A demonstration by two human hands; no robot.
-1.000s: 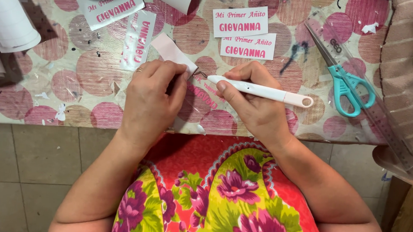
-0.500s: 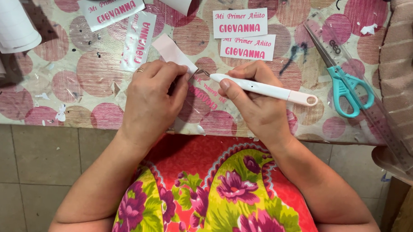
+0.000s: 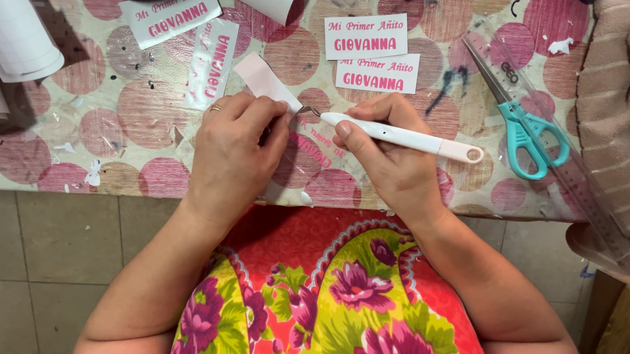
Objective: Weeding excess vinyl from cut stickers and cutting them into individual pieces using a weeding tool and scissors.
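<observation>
Nearest the camera is a lap in a red dress printed with purple flowers and green leaves (image 3: 336, 304), over a floor of grey-brown tiles (image 3: 36, 254). Beyond it runs the edge of a table (image 3: 130, 179) under a cloth of pink and tan circles, littered with small paper scraps.

The left hand (image 3: 231, 156) is curled, its fingertips pinching a pale pink strip (image 3: 266, 83) of sticker backing that slants up and to the left. The right hand (image 3: 390, 156) is closed in a pen grip around a white weeding tool (image 3: 399, 135). The tool's long axis lies almost level, its hooked metal tip pointing left at the strip, seemingly touching it, its rounded end to the right.

Further off lie teal scissors (image 3: 529, 133) on a clear ruler (image 3: 552, 164), two white labels with pink lettering (image 3: 372, 51), and white rolls (image 3: 15, 30) at left.
</observation>
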